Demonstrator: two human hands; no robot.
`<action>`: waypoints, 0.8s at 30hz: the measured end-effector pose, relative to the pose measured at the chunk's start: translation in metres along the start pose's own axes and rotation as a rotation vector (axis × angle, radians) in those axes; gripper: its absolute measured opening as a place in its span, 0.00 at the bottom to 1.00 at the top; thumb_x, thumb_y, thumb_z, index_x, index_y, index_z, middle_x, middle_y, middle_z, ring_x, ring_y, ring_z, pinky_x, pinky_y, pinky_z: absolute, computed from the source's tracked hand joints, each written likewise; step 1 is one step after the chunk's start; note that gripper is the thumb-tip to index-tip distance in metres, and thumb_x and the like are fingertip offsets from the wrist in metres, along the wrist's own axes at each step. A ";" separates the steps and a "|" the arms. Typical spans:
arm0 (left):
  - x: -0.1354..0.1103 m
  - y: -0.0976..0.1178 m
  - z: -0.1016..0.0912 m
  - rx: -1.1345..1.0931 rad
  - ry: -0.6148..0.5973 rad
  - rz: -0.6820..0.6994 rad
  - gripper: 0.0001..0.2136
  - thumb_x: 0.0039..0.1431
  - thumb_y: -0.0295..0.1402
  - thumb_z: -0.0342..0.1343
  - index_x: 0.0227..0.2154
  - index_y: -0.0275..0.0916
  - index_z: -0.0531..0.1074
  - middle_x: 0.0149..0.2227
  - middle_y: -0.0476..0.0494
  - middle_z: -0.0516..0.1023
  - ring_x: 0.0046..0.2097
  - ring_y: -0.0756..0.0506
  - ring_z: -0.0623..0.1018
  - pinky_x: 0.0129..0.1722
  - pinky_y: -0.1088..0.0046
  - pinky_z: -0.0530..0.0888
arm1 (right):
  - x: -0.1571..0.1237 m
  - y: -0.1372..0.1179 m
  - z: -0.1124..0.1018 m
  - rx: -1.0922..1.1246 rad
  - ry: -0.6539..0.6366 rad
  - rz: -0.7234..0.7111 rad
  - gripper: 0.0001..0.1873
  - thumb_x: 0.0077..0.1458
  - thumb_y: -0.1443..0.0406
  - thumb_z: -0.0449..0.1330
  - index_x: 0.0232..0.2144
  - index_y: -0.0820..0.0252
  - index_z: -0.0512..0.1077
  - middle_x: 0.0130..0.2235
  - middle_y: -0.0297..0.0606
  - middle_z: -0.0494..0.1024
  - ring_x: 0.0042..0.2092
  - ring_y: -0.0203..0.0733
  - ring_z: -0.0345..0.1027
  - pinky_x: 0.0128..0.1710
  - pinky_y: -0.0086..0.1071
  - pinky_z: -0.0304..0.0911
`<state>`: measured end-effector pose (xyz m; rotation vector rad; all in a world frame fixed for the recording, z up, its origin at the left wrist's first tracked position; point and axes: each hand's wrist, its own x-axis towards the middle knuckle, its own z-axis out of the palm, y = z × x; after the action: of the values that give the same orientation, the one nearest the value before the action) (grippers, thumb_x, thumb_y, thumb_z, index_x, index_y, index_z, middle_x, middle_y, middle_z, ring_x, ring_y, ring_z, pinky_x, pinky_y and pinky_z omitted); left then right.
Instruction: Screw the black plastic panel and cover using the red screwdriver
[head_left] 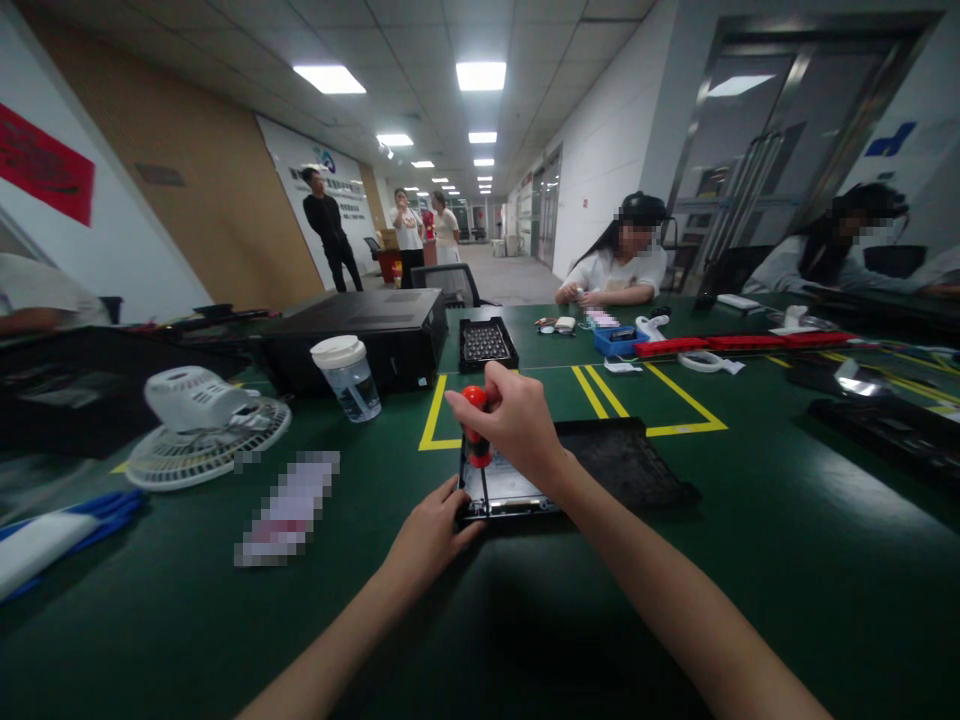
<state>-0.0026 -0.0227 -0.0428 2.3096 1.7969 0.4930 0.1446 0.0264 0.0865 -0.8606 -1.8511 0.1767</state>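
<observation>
My right hand (pixel 523 418) is wrapped round the red and black handle of a screwdriver (pixel 479 458). The shaft points straight down, its tip at the front left part of a flat device with a silver metal face (pixel 517 492). That device lies in or against a black casing (pixel 622 462), which stretches away to the right; my right wrist hides part of both. At the device's left front corner, my left hand (pixel 429 532) grips the edge between thumb and fingers. Whether a screw sits under the tip is too small to tell.
A black tray of small parts (pixel 486 343) stands behind my hands. To the left are a lidded cup (pixel 348 378), a white fan (pixel 206 425) and a large black box (pixel 360 335). Yellow tape (pixel 686 428) marks the green table. Across it, a person (pixel 619 265) sits near a blue bin (pixel 619 341).
</observation>
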 end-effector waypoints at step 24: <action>0.000 -0.002 0.000 -0.016 -0.005 -0.021 0.14 0.53 0.38 0.54 0.41 0.39 0.71 0.56 0.36 0.64 0.53 0.39 0.70 0.51 0.61 0.67 | 0.007 0.023 0.013 1.065 -0.538 0.197 0.15 0.54 0.63 0.52 0.40 0.63 0.73 0.44 0.44 0.73 0.45 0.41 0.67 0.44 0.35 0.63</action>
<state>-0.0047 -0.0219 -0.0436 2.2774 1.8058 0.4965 0.1431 0.0511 0.0748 -0.2222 -1.7578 1.4791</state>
